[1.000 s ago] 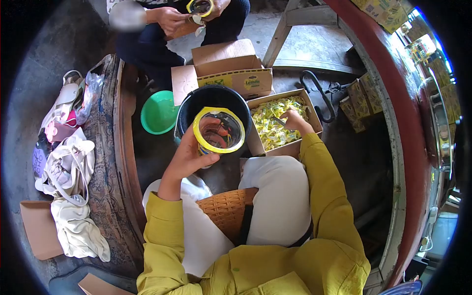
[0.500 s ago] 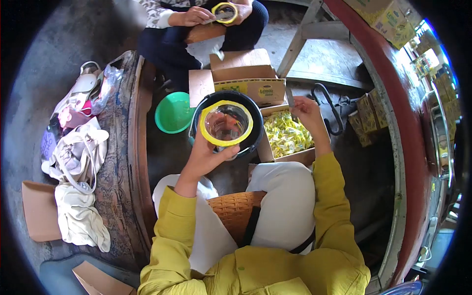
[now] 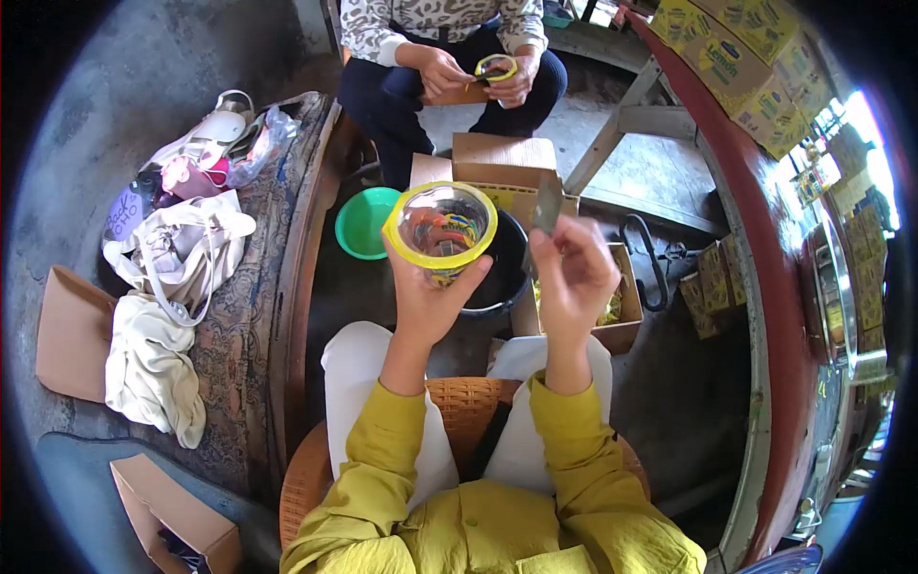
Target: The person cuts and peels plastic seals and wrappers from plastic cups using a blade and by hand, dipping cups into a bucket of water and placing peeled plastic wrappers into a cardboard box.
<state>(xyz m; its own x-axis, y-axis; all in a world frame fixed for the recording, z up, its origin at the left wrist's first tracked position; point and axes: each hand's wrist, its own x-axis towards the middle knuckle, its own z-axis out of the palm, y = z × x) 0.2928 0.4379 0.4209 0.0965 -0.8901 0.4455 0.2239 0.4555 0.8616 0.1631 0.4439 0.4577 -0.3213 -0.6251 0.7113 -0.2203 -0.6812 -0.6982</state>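
In my left hand (image 3: 426, 301) is a clear plastic cup with a yellow rim (image 3: 443, 256), its open top facing me. My fingers wrap round its lower side, and colored print shows through the wall. My right hand (image 3: 577, 273), slightly blurred, is closed on a flat grey blade (image 3: 547, 203) that points up, just right of the cup. Below the hands stand a dark bucket (image 3: 505, 292), partly hidden by the cup, and a carton (image 3: 622, 330) of small yellow packets (image 3: 612, 308), mostly covered by my right hand.
A green basin (image 3: 365, 225) stands left of the bucket. Across from me, a seated person (image 3: 449, 72) holds a similar yellow-rimmed cup (image 3: 495, 67). Bags lie on the patterned bench (image 3: 253, 316) at left. A wooden frame (image 3: 660, 120) and stacked cartons (image 3: 732, 67) are at right.
My right hand has come up and left from the packet carton, bringing the blade beside the cup. My left hand still holds the cup. The view has shifted, showing more of the other person.
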